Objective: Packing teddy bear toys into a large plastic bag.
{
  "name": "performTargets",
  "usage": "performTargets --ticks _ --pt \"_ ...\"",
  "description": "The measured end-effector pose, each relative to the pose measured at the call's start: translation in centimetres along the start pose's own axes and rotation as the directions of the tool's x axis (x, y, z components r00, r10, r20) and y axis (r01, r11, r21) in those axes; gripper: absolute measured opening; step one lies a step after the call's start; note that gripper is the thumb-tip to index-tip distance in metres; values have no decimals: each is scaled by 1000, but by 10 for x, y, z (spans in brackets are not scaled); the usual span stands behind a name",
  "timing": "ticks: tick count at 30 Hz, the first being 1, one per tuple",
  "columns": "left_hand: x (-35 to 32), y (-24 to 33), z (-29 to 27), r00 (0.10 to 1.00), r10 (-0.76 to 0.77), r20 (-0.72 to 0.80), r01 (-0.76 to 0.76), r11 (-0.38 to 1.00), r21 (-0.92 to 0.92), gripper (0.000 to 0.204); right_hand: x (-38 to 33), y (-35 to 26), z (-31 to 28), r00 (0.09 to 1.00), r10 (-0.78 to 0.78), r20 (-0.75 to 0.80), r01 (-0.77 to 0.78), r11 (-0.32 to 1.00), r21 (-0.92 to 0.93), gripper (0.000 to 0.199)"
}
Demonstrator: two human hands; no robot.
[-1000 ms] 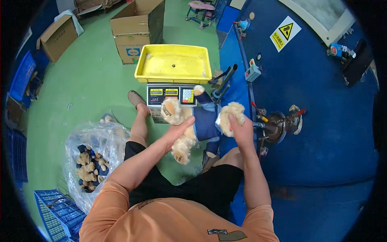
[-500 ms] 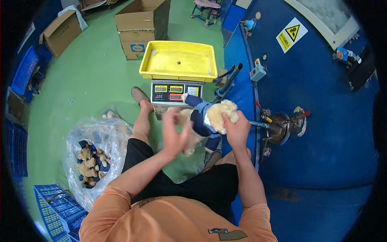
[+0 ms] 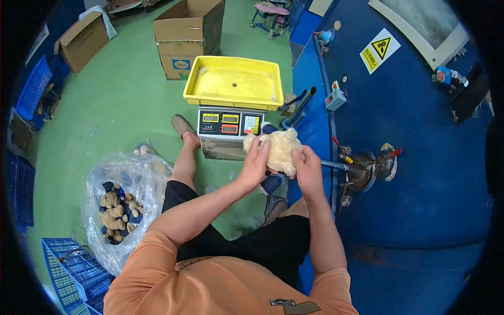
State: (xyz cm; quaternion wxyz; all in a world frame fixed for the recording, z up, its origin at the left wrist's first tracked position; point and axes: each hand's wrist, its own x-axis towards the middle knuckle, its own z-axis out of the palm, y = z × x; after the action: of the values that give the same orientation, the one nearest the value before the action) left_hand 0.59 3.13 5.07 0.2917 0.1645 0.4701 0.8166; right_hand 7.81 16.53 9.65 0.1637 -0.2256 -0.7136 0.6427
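A cream plush teddy bear [image 3: 283, 151] with dark blue clothing is held up between my hands, in front of the scale. My left hand [image 3: 255, 167] grips its left side, fingers pressed against the fur. On the other side my right hand [image 3: 308, 170] holds the bear with its thumb on top. Most of the bear's body lies hidden behind its head and my hands. Just right of my right hand, a metal tube [image 3: 335, 165] sticks out from the blue machine [image 3: 420, 205].
A yellow tray [image 3: 236, 101] rests on a digital scale [image 3: 231, 122] ahead. To my left stands a clear plastic bag [image 3: 149, 173] holding several plush pieces. Blue crates [image 3: 73, 270] sit at lower left; a cardboard box [image 3: 181, 50] stands beyond the tray.
My left hand, blurred and apart from the bear's head before, has moved right and now grips the bear. The bear's head has turned and shifted slightly left.
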Motion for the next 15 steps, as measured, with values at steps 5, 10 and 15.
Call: performTargets --ticks 5,10,15 --pt "1 6 0 1000 3 -21 -4 998 -62 35 5 6 6 999 -44 -1 44 998 46 20" --pt "7 2 -8 998 -43 -41 40 996 -76 36 7 6 9 999 -25 -39 24 999 -45 20" --pt "-12 -18 -6 985 162 -63 -159 986 50 38 5 9 10 995 -104 -4 102 988 -112 20"
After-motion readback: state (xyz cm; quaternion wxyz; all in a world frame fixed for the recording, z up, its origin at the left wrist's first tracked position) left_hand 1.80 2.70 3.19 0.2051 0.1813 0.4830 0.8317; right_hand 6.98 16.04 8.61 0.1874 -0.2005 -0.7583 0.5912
